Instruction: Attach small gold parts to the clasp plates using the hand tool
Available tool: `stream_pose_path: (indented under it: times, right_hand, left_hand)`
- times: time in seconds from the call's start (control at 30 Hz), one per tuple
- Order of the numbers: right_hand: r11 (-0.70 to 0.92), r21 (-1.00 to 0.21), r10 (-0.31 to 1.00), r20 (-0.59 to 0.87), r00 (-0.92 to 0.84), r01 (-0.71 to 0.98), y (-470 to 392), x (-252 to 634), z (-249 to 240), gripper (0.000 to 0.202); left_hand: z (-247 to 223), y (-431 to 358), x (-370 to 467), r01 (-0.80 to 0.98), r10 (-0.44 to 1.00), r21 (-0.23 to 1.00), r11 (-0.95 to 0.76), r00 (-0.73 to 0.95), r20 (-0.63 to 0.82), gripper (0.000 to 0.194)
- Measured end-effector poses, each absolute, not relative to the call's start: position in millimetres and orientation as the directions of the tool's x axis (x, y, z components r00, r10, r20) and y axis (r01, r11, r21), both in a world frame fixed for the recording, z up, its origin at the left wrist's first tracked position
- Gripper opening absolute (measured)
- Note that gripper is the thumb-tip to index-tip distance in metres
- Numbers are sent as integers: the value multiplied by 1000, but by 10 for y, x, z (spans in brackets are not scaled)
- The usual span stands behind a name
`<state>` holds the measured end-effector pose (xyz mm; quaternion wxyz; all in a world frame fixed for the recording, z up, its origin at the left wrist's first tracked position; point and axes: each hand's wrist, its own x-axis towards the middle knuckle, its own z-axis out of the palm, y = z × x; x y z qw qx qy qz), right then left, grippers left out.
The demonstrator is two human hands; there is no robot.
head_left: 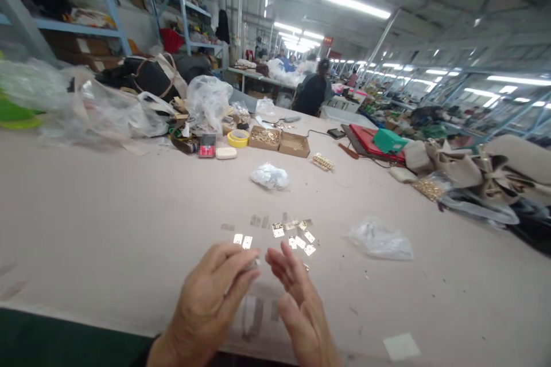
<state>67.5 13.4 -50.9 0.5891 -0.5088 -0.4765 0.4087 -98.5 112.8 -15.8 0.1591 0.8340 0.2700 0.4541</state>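
My left hand (210,289) is closed, thumb and fingers pinching a small shiny metal piece (253,264) that is mostly covered by the fingertips. Just to its right, my right hand (299,301) has its fingers stretched out and its thumb apart, with nothing in it. Past the fingertips lie several small flat metal plates (300,242), pale and gold with holes in them. Two more plates (247,242) rest beyond my left hand. Dull grey rectangular pieces (259,221) are on the tabletop a little farther off.
A crumpled white plastic bundle (270,176) and a clear bag (381,239) lie ahead. Farther back are cardboard boxes (294,144), yellow tape (238,138) and gold chain-like pieces (322,161). Beige bags (460,166) crowd the right side; plastic wrapping (107,106) fills the back left. A person (314,92) sits beyond.
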Motion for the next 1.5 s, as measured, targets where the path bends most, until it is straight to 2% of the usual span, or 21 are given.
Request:
stream_pose_path:
  times: [0.1, 0.2, 0.3, 0.37, 0.47, 0.57, 0.63, 0.77, 0.9, 1.13, 1.33, 1.5]
  right_hand:
    - [210, -965, 934, 151, 323, -157, 50, 392, -679, 70]
    - [245, -955, 883, 148, 445, -167, -14, 260, -778, 59]
    - [290, -930, 808, 111, 579, -227, -71, 295, -773, 50]
    - [323, -909, 751, 76, 656, -265, -105, 425, -708, 37]
    - [369, -899, 653, 71, 754, -235, -160, 703, -571, 31]
    - [391, -905, 561, 90, 823, -167, -197, 910, -464, 31]
    - [396, -906, 531, 92, 842, -150, -193, 958, -420, 29]
    - [383, -910, 532, 77, 843, -159, -135, 912, -366, 35]
    - [371, -913, 547, 66, 835, -171, -87, 866, -340, 38]
    - [398, -883, 589, 39, 807, -248, -49, 906, -290, 33]
    - [477, -846, 542, 71, 837, -237, 89, 949, -249, 37]
    - [299, -900, 660, -46, 750, -318, 150, 1000, -256, 31]
  left_hand:
    - [-167, 769, -722, 131, 547, 559, -819, 471, 692, 21]
    - [-226, 603, -575, 52, 494, 540, -840, 486, 721, 24]
    - [-222, 636, -675, 3, 455, 554, -833, 573, 681, 28]
    - [-230, 787, -892, 76, 481, 550, -832, 594, 645, 31]
    - [-345, 1151, -1294, 349, 580, 476, -807, 618, 531, 26]
    - [-515, 1484, -1550, 382, 532, 396, -835, 744, 404, 26]
    - [-583, 1609, -1587, 340, 477, 372, -863, 790, 384, 28]
    - [-597, 1689, -1481, 251, 392, 355, -901, 821, 415, 32]
    - [-645, 1718, -1392, 185, 337, 354, -917, 833, 438, 19]
    - [-753, 1364, -1205, 273, 430, 368, -889, 774, 465, 14]
    - [-727, 841, -827, 326, 443, 320, -889, 788, 428, 7]
    - [-722, 806, -877, 310, 447, 336, -889, 747, 492, 18]
